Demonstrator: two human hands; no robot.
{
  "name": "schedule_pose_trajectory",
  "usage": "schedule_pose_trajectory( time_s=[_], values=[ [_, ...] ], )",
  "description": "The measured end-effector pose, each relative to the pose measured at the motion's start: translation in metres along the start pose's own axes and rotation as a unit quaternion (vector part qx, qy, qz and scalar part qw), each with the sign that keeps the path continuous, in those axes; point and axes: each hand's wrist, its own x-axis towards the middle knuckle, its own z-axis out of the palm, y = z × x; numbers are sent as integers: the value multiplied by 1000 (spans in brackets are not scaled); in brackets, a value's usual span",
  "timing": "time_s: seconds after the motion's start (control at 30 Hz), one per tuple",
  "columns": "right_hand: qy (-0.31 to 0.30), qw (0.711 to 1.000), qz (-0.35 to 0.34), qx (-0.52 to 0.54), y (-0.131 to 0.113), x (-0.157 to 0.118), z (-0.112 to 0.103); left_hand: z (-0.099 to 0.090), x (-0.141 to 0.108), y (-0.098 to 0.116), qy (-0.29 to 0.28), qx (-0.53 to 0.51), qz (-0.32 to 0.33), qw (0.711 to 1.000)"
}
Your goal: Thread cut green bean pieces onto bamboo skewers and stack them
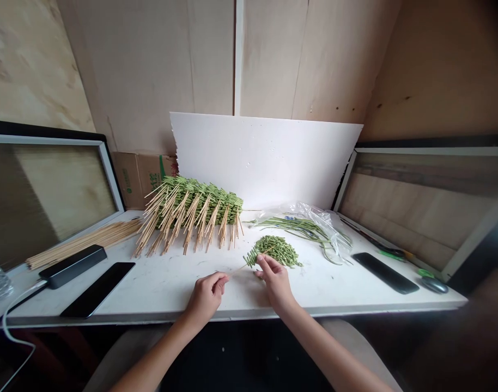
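Note:
My left hand (207, 296) is closed around the lower end of a thin bamboo skewer (236, 270), which slants up to the right. Several short green stem pieces (250, 257), like cut garlic scapes, sit crosswise in a row along the skewer. At its upper end my right hand (277, 280) pinches with thumb and fingertips, apparently on a green stem piece at the tip; the fingers partly hide it. Just behind my right hand lies a loose pile of cut green stem pieces (279, 249) on the white table (163, 288).
Filled skewers (200, 198) are stacked at the back left, beside bare skewers (89, 239). Long green stems (302, 226) lie by a clear plastic bag (334, 234). Phones (97, 288) (386, 272), a black box (73, 265) and a mouse (435, 285) lie toward the sides.

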Motion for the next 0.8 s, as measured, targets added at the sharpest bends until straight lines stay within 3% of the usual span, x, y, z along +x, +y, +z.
schedule_pose_trajectory(
  time_s=[0.23, 0.43, 0.57, 0.8],
  values=[
    [-81, 996, 1, -32, -19, 9, -8, 0, 0, 2, 6, -13, -1, 1000],
    [-146, 959, -93, -223, -40, 35, -45, 2, 1, 1, 27, -8, -5, 1000],
    [-179, 905, -171, -345, -33, 43, -64, 3, 0, -1, 25, -7, -7, 1000],
    [-188, 894, -184, -362, -25, 38, -63, 3, 1, 0, 24, -9, -5, 1000]
  ],
)
